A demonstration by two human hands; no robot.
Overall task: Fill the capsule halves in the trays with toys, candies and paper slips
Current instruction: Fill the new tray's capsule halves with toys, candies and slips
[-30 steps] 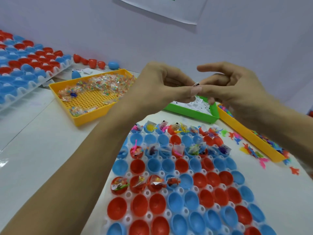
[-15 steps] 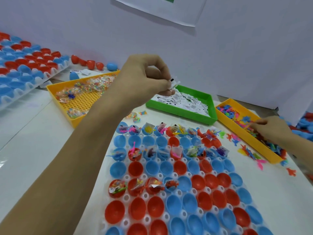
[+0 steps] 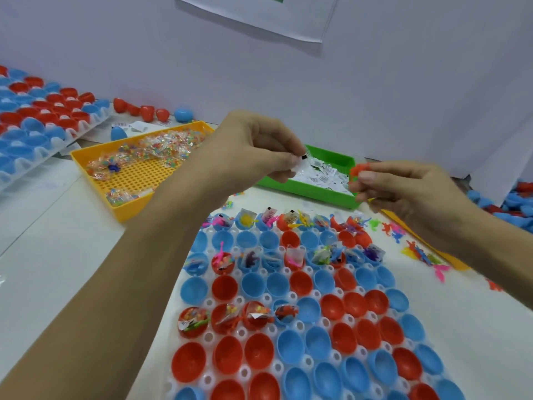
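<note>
While both hands hang above the far end of the capsule tray (image 3: 291,327), the left hand (image 3: 253,151) pinches a small white paper slip (image 3: 301,166) between thumb and curled fingers, the slip sticking out toward the green tray (image 3: 317,192). The right hand (image 3: 409,194) holds an orange toy figure (image 3: 357,170) pinched at its fingertips, with the other fingers curled beneath; it hovers beyond the capsule tray's far right corner, and the two hands stay a little apart from each other.

On the capsule tray, red and blue capsule halves (image 3: 225,287) sit open side up in rows. Those in the farthest row hold toys, wrapped candies and slips, as do those in the third row from the far end, and four halves at the left of a nearer row. The remaining halves nearer the person look bare inside.

Just beyond the capsule tray's far edge lies the green tray, heaped with more white slips. To the far left of the capsule tray stands a yellow perforated tray (image 3: 135,180) with clear-wrapped candies (image 3: 161,148) piled in it. To its right, loose small toys (image 3: 427,255) in bright colours lie scattered on the white table (image 3: 57,241), beside the edge of another yellow tray (image 3: 455,262) mostly hidden by the right forearm. Well to the left of the capsule tray, a second tray of capsules (image 3: 37,116) rests at the wall.
</note>
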